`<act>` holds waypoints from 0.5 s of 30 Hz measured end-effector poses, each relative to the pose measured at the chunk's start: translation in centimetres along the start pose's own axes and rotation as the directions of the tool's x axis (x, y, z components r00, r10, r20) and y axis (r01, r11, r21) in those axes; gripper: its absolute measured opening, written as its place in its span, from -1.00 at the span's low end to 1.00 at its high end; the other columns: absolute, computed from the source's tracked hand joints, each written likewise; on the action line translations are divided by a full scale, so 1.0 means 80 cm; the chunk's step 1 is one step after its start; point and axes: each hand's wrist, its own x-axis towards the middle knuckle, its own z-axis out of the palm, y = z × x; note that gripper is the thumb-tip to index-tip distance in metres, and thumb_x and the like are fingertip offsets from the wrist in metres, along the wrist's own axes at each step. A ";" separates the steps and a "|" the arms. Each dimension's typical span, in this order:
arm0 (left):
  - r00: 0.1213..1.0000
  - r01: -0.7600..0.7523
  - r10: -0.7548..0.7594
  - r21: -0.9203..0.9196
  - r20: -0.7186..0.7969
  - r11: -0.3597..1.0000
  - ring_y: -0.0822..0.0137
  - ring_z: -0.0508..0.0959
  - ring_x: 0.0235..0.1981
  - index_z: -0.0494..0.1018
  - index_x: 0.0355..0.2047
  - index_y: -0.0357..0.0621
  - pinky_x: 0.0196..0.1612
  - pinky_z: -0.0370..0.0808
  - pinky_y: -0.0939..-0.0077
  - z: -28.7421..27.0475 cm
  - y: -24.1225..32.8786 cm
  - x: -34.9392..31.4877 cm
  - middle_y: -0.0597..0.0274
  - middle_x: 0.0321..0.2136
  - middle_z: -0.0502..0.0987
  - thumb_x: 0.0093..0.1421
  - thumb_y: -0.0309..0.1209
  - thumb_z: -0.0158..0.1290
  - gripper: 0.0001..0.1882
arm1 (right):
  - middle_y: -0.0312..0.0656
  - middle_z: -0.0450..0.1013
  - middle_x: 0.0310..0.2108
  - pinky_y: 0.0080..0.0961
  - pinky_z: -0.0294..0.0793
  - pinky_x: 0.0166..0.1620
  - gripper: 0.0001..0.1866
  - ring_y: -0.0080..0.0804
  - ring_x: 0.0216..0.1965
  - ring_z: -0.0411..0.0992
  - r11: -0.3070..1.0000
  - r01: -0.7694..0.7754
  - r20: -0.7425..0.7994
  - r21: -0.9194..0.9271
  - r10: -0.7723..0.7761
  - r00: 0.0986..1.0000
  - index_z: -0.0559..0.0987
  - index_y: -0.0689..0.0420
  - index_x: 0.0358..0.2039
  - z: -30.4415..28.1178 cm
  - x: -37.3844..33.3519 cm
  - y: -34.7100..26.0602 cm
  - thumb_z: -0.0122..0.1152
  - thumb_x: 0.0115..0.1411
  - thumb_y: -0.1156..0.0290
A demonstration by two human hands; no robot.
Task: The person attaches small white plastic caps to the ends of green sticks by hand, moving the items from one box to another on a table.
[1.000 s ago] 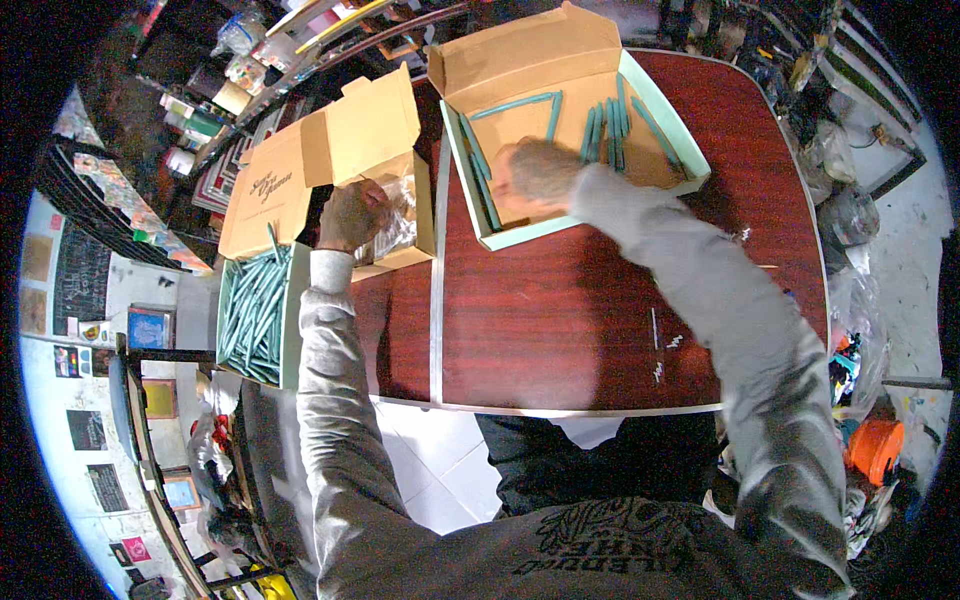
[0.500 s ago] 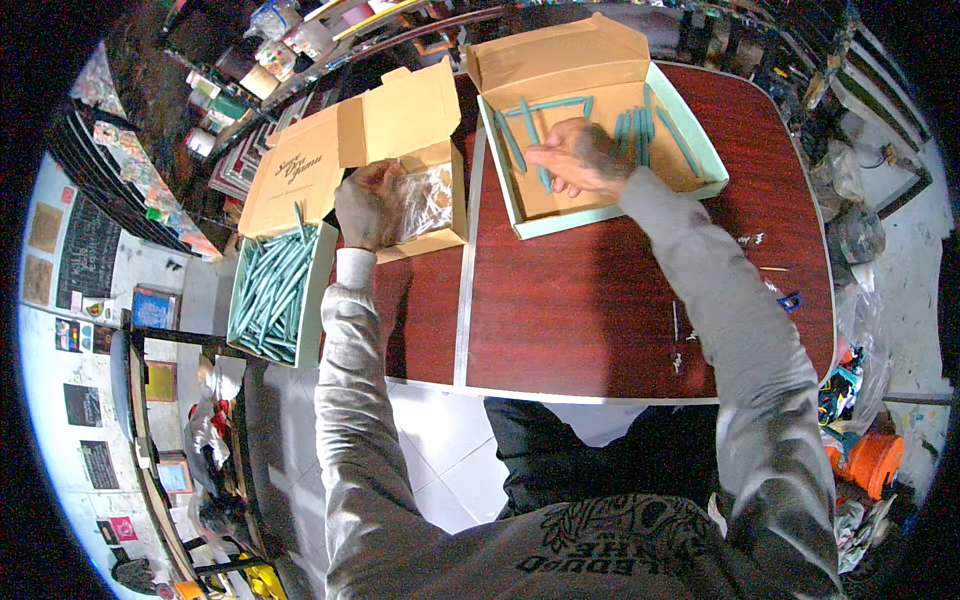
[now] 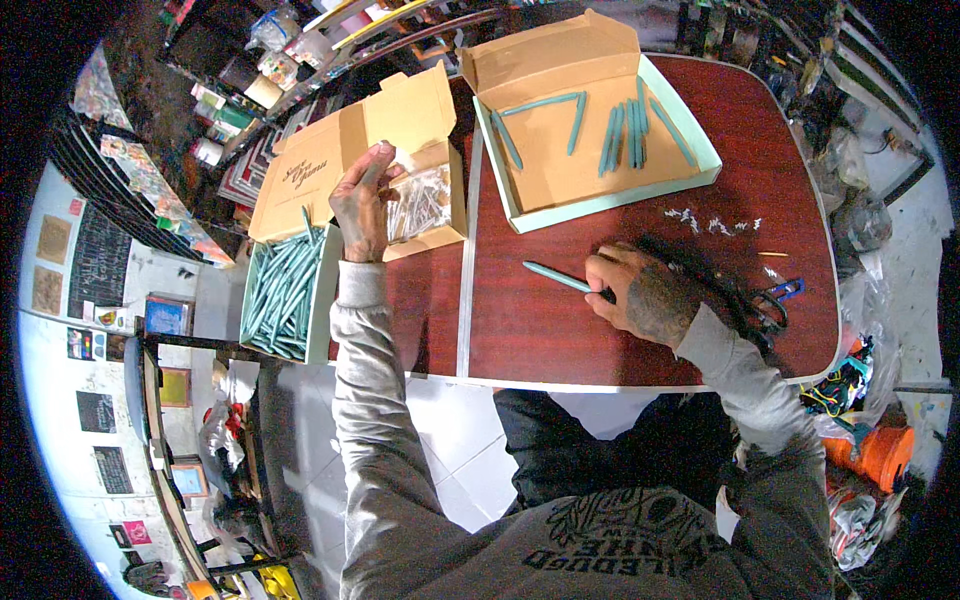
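Observation:
My right hand [image 3: 645,297] is closed around a slim teal pen [image 3: 553,274], holding it low over the table with its tapered end toward the left. My left hand [image 3: 360,208] is raised at the small cardboard box [image 3: 432,240], its thumb and fingertips pinched together. Whatever sits in that pinch is too small to tell. Thin clear and white plastic pieces [image 3: 420,205] fill this box. Farther right, an open mint-edged box [image 3: 555,192] holds several teal pens [image 3: 613,140]. At the left, another box [image 3: 321,325] is heaped with similar pens [image 3: 283,290].
Small white curly bits [image 3: 712,222] lie on the red-brown table [image 3: 540,345], right of centre. A thin wooden stick [image 3: 773,254] and blue-handled scissors [image 3: 785,292] rest near its right edge. Crowded shelves [image 3: 265,85] stand beyond the boxes.
My right hand has come out of the mint-edged box toward me with a pen. My left hand has lifted slightly from the plastic pieces, fingers pinched. The view has shifted a little.

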 end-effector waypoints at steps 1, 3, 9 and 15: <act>0.998 -0.051 0.050 0.034 0.023 0.998 0.47 0.64 -0.42 0.62 -0.14 -0.27 -0.50 0.42 0.68 0.009 0.009 -0.009 0.23 -0.32 0.68 0.19 -0.36 0.28 -0.71 | -0.04 0.46 -0.43 -0.03 0.48 -0.28 -0.79 0.10 -0.37 0.47 0.999 0.009 -0.028 -0.044 -0.010 1.000 0.46 0.14 -0.35 0.003 -0.001 -0.001 0.28 0.11 0.35; 0.993 -0.121 0.118 0.167 0.028 0.979 0.48 0.64 -0.42 0.62 -0.15 -0.26 -0.50 0.42 0.68 0.037 0.033 -0.034 0.23 -0.33 0.68 0.19 -0.35 0.28 -0.72 | -0.01 0.48 -0.40 -0.09 0.52 -0.25 -0.80 0.10 -0.34 0.49 0.990 0.022 -0.089 -0.138 -0.034 0.995 0.49 0.16 -0.31 0.007 -0.001 -0.002 0.28 0.14 0.35; 0.986 -0.152 0.123 0.299 0.112 0.942 0.52 0.62 -0.45 0.58 -0.12 -0.33 -0.52 0.40 0.74 0.109 0.075 -0.117 0.18 -0.36 0.69 0.17 -0.43 0.31 -0.69 | -0.22 0.53 -0.17 -0.46 0.48 -0.20 -0.84 -0.43 -0.20 0.50 0.769 -0.267 -0.049 0.581 0.361 0.931 0.54 0.20 -0.23 -0.055 0.040 -0.074 0.27 0.28 0.38; 0.980 -0.120 0.087 0.178 0.180 0.977 0.58 0.51 -0.46 0.60 -0.23 -0.34 -0.38 0.45 0.72 0.159 0.084 -0.204 0.29 -0.44 0.63 0.25 -0.49 0.23 -0.85 | -0.26 0.58 -0.31 -0.55 0.52 -0.18 -0.79 -0.56 -0.26 0.52 0.682 -0.010 -0.141 0.732 0.166 0.976 0.56 0.27 -0.15 -0.070 0.041 -0.109 0.13 0.39 0.36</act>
